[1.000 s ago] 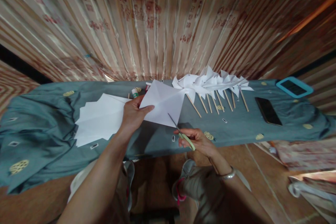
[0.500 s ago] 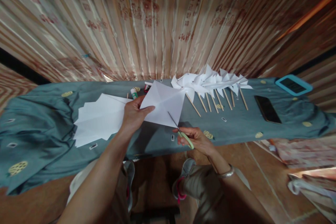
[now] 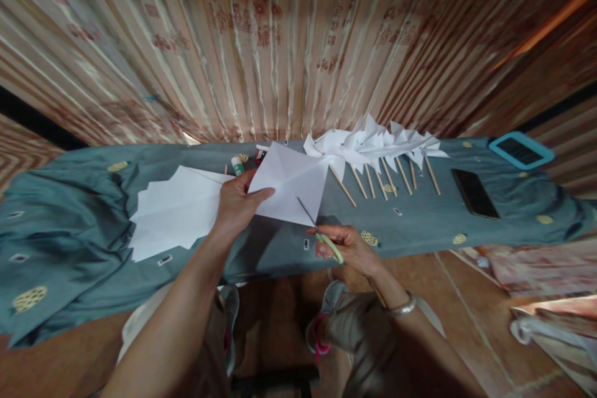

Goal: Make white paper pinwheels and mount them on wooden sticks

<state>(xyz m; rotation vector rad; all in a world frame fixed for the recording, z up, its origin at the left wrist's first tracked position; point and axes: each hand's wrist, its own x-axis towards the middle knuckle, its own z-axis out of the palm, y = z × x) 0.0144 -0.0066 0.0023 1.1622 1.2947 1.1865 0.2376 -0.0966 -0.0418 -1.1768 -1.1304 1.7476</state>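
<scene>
My left hand (image 3: 240, 200) pinches the left corner of a creased white sheet of paper (image 3: 293, 174), thumb on top. The sheet is held tilted above the cloth. In my right hand (image 3: 347, 245) is a pair of scissors (image 3: 330, 247) with pale green handles. Its blades lie at the sheet's lower right corner, one showing over the paper and pointing toward the centre. Left of my left hand rests a fanned stack of white paper sheets (image 3: 175, 214). Beyond the held sheet, several white paper pinwheels (image 3: 373, 146) on wooden sticks lie in a row.
A green-blue patterned cloth (image 3: 410, 224) covers the narrow table. A glue stick (image 3: 237, 166) and a small red object (image 3: 260, 154) sit behind my left hand. At the right are a black phone (image 3: 474, 193) and a blue-framed device (image 3: 522, 150). A curtain (image 3: 280, 62) hangs behind.
Almost nothing differs. Both hands, the sheet and the scissors keep their places; the whole view has shifted very slightly.
</scene>
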